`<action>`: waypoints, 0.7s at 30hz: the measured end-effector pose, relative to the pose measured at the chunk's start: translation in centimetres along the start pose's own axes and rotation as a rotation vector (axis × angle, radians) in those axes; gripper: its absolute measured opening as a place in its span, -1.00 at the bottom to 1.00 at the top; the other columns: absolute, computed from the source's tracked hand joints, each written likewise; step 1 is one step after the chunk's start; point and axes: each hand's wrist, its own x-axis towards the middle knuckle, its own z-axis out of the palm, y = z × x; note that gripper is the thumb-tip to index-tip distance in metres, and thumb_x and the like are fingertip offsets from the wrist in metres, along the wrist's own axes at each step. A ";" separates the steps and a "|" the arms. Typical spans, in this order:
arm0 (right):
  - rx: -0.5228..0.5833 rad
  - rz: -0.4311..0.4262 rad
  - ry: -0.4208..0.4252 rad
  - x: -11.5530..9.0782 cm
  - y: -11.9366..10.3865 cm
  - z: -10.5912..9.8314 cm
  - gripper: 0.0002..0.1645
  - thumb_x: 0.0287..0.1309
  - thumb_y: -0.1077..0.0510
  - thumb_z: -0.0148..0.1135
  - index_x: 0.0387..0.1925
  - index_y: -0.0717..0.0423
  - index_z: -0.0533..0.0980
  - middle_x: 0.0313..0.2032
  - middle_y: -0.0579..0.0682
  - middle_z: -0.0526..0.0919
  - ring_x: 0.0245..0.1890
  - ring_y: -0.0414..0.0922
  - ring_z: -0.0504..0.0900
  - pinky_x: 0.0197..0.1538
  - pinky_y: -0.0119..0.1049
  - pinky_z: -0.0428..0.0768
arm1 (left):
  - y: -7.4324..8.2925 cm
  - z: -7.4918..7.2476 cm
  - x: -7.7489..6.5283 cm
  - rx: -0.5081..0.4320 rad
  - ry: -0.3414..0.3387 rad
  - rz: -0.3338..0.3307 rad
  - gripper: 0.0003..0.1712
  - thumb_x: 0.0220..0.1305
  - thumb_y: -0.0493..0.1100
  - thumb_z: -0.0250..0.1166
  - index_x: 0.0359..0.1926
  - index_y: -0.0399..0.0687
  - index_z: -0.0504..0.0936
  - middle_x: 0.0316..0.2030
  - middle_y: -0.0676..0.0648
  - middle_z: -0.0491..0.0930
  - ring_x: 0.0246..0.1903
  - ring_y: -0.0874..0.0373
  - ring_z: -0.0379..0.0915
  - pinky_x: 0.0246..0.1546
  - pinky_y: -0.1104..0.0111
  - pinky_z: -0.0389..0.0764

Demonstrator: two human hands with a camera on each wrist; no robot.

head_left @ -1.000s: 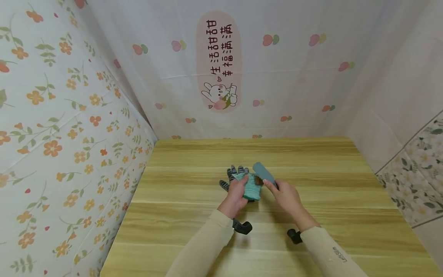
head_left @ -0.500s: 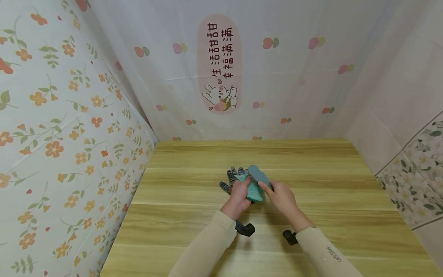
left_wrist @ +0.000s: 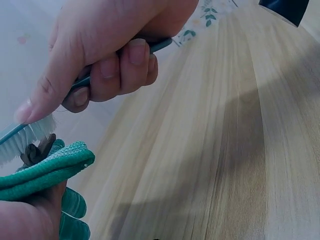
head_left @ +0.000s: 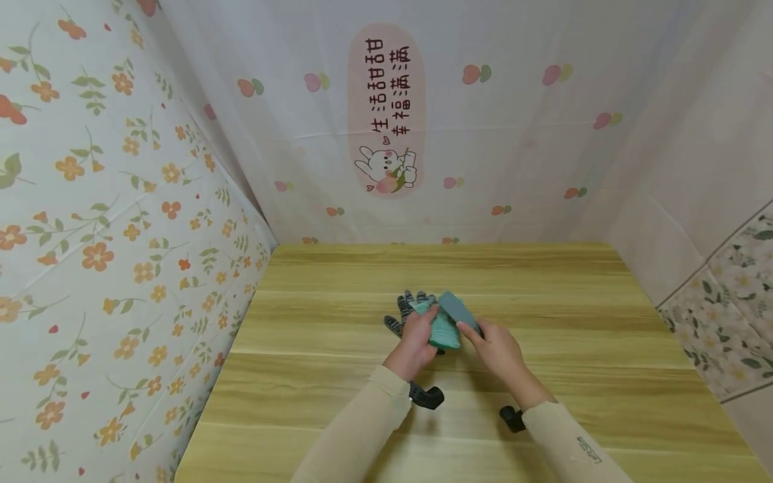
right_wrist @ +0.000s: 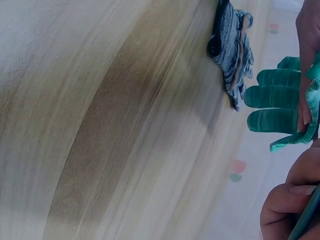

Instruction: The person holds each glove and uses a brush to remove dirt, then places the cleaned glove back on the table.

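Note:
My left hand (head_left: pixel 417 339) holds a green glove (head_left: pixel 445 333), its thumb on top of the knit. The green rubber-coated fingers (right_wrist: pixel 272 96) of that glove hang out below the hand in the right wrist view. My right hand (head_left: pixel 498 345) grips a blue-grey brush (head_left: pixel 461 314) by its handle, the thumb pressed along the back. White bristles (left_wrist: pixel 37 135) show in the left wrist view, right at a dark brown clump (left_wrist: pixel 39 151) on the glove's knit. A black-and-grey striped glove (head_left: pixel 394 325) lies on the table, partly hidden behind the left hand.
The wood-grain table (head_left: pixel 314 389) carries all of this. A printed curtain (head_left: pixel 513 147) closes off the back, and a flowered one (head_left: pixel 133 268) the left side. Black wrist-worn camera mounts (head_left: pixel 427 398) stick out below the wrists.
The brush has come down and left from beside the green glove to over it, then shifted slightly back right. The glove has tilted a little in the left hand; the striped glove stays put.

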 end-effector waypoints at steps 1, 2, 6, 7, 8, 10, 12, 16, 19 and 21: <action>0.007 0.005 -0.006 -0.1 0.0 0.0 -0.24 0.43 -0.41 -0.06 -0.18 0.23 0.56 -0.46 0.04 0.53 -0.46 -0.08 0.44 -0.39 -0.25 0.38 | 0.0 0.0 0.0 -0.003 -0.002 0.002 -0.36 0.61 -0.14 -0.02 0.49 -0.32 -0.04 0.41 -0.34 0.23 0.42 -0.16 0.23 0.43 0.06 0.33; 0.009 0.003 -0.006 -0.1 0.1 -0.1 -0.25 0.44 -0.41 -0.07 -0.19 0.23 0.56 -0.47 0.04 0.51 -0.47 -0.08 0.43 -0.39 -0.26 0.37 | 0.0 0.0 0.0 -0.008 0.001 0.002 -0.35 0.61 -0.14 -0.02 0.50 -0.31 -0.07 0.41 -0.34 0.22 0.42 -0.16 0.22 0.43 0.06 0.33; 0.006 -0.004 0.003 -0.2 0.3 -0.3 -0.27 0.46 -0.38 -0.07 -0.21 0.22 0.55 -0.46 0.03 0.51 -0.46 -0.08 0.43 -0.38 -0.26 0.37 | 0.0 -0.1 0.0 -0.021 0.009 -0.002 -0.24 0.61 -0.14 -0.01 0.55 -0.27 -0.21 0.43 -0.34 0.18 0.43 -0.15 0.20 0.44 0.07 0.31; 0.005 -0.003 0.005 -0.3 0.3 -0.4 -0.28 0.46 -0.38 -0.07 -0.21 0.22 0.55 -0.46 0.03 0.51 -0.45 -0.08 0.43 -0.37 -0.26 0.37 | 0.1 -0.1 0.0 -0.014 0.019 -0.004 -0.19 0.60 -0.12 0.01 0.57 -0.26 -0.27 0.43 -0.34 0.17 0.42 -0.15 0.20 0.44 0.06 0.31; 0.004 0.001 0.005 -0.3 0.4 -0.4 -0.28 0.47 -0.37 -0.08 -0.22 0.22 0.55 -0.46 0.03 0.51 -0.45 -0.08 0.43 -0.37 -0.26 0.37 | 0.1 -0.2 -0.1 -0.014 0.027 -0.009 -0.14 0.59 -0.11 0.02 0.58 -0.24 -0.33 0.44 -0.33 0.15 0.42 -0.14 0.19 0.45 0.06 0.28; 0.010 0.009 0.002 -0.4 0.4 -0.6 -0.27 0.47 -0.38 -0.09 -0.22 0.23 0.54 -0.48 0.02 0.49 -0.46 -0.08 0.42 -0.38 -0.26 0.36 | 0.3 -0.3 -0.2 -0.006 0.035 -0.017 -0.06 0.59 -0.08 0.03 0.58 -0.19 -0.44 0.46 -0.34 0.09 0.44 -0.16 0.14 0.48 0.03 0.22; 0.021 0.015 -0.006 -0.6 0.5 -0.7 -0.26 0.46 -0.38 -0.09 -0.25 0.23 0.52 -0.52 0.01 0.42 -0.50 -0.09 0.38 -0.42 -0.26 0.33 | 0.3 -0.3 -0.3 0.005 0.049 -0.028 0.01 0.58 -0.06 0.05 0.57 -0.16 -0.54 0.51 -0.34 -0.03 0.48 -0.18 0.03 0.51 -0.02 0.11; 0.043 0.017 -0.010 -0.8 0.6 -0.9 -0.26 0.45 -0.40 -0.09 -0.31 0.22 0.49 -0.58 -0.03 0.32 -0.57 -0.12 0.31 -0.47 -0.28 0.29 | 0.5 -0.3 -0.4 0.001 0.042 -0.030 0.02 0.59 -0.06 0.04 0.56 -0.16 -0.58 0.55 -0.34 -0.16 0.52 -0.21 -0.09 0.54 -0.03 0.03; 0.048 0.020 -0.010 -0.9 0.8 -1.0 -0.29 0.45 -0.39 -0.07 -0.34 0.18 0.47 -0.59 -0.05 0.30 -0.59 -0.13 0.29 -0.49 -0.30 0.29 | 0.5 -0.4 -0.3 -0.012 0.028 -0.012 -0.04 0.60 -0.09 0.01 0.57 -0.16 -0.51 0.49 -0.34 0.01 0.46 -0.16 0.08 0.49 0.04 0.20; 0.045 0.021 -0.007 -1.0 0.9 -1.1 -0.32 0.45 -0.38 -0.06 -0.35 0.17 0.46 -0.59 -0.05 0.30 -0.59 -0.14 0.29 -0.49 -0.30 0.28 | 0.6 -0.4 -0.3 -0.017 0.023 -0.001 -0.09 0.61 -0.11 0.00 0.58 -0.16 -0.46 0.43 -0.33 0.14 0.40 -0.12 0.20 0.43 0.09 0.30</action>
